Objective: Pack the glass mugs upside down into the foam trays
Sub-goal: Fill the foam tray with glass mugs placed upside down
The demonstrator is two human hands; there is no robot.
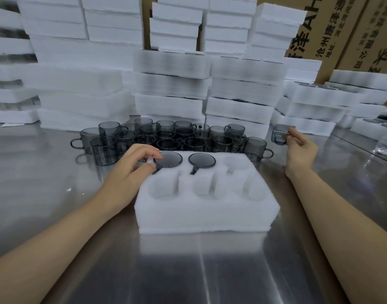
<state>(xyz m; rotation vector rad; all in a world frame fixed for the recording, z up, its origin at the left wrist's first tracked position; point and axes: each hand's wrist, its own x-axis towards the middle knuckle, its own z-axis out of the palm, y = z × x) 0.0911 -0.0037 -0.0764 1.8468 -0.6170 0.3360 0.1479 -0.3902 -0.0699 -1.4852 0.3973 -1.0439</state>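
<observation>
A white foam tray (206, 212) with six round pockets lies in front of me on the steel table. Two smoky grey glass mugs sit upside down in its back row, one at the left (169, 159) and one in the middle (202, 160). The other pockets hold nothing. My left hand (134, 165) rests at the tray's back left corner, fingertips touching the rim of the left mug. My right hand (301, 150) is raised to the right of the tray and grips another grey mug (279, 134) tipped on its side. Several more mugs (166, 137) stand upright behind the tray.
Tall stacks of white foam trays (172, 84) fill the back of the table behind the mugs, with more stacks at the right (333, 99). Cardboard boxes (352, 34) stand at the far right. A crumpled clear plastic wrap (386, 143) lies at the right edge.
</observation>
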